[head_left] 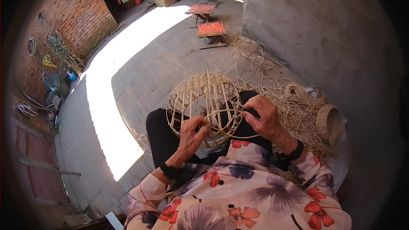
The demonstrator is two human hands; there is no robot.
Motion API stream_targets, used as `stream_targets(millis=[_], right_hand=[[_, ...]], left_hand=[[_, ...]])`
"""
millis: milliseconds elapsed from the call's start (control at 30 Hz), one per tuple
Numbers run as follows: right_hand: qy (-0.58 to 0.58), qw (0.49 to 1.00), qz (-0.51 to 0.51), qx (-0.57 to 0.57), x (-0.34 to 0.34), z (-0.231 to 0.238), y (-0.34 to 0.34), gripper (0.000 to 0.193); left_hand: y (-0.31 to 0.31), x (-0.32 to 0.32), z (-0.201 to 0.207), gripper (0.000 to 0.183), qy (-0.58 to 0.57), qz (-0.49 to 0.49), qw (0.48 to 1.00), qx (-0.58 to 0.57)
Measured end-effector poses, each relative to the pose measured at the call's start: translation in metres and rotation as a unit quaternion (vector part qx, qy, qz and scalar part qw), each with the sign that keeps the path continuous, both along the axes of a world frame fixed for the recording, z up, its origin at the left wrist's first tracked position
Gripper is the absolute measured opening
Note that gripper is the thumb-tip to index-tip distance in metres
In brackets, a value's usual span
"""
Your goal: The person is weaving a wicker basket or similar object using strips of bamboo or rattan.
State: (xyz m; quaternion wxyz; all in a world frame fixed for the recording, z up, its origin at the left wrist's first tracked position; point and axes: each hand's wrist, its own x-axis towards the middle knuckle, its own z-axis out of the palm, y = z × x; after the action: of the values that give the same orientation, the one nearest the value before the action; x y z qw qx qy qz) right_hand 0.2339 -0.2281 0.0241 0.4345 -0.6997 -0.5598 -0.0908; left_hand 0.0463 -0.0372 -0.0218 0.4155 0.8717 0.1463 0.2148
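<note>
A round, partly woven basket (pixel 203 83) rests on my lap, its far part closely woven and its near part open, with bare ribs showing. My left hand (pixel 192 137) is closed at the near edge, fingertips pinching a tan cord (pixel 223 110) that arcs over the ribs. At the basket's right rim, my right hand (pixel 265 118) is also closed, thumb and forefinger pinched on the cord. Another length of cord runs below the right hand. What the inner fingers of each hand touch is hidden.
A tangled heap of tan cord (pixel 294 106) spreads on the floor at my right, with a woven round basket (pixel 329 123) beside it. Two small stools with red seats (pixel 211 29) stand ahead. A grey wall (pixel 324 30) rises on the right; a brick wall (pixel 72 8) stands far left.
</note>
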Motion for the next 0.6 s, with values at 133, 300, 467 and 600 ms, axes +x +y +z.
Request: stream_targets(millis=[133,300,467,600], right_hand=[[-0.101,0.987,0.026,-0.12,-0.023,-0.033,-0.011,0.021],[-0.011,0.943,0.156,-0.295,-0.007,-0.053,-0.041,0.026],[-0.009,0.853,-0.209,-0.479,0.101,-0.027,-0.115,0.01],[-0.235,0.921,-0.255,-0.177,0.081,0.013,-0.075,0.025]], left_hand=[[0.001,0.0,-0.011,0.013,-0.037,0.015,0.999,-0.022],[0.004,-0.004,-0.014,0.012,-0.012,0.005,0.977,-0.214],[0.006,-0.008,-0.009,0.011,-0.03,-0.002,0.98,-0.198],[0.004,-0.009,-0.005,0.013,-0.085,0.005,0.995,-0.044]])
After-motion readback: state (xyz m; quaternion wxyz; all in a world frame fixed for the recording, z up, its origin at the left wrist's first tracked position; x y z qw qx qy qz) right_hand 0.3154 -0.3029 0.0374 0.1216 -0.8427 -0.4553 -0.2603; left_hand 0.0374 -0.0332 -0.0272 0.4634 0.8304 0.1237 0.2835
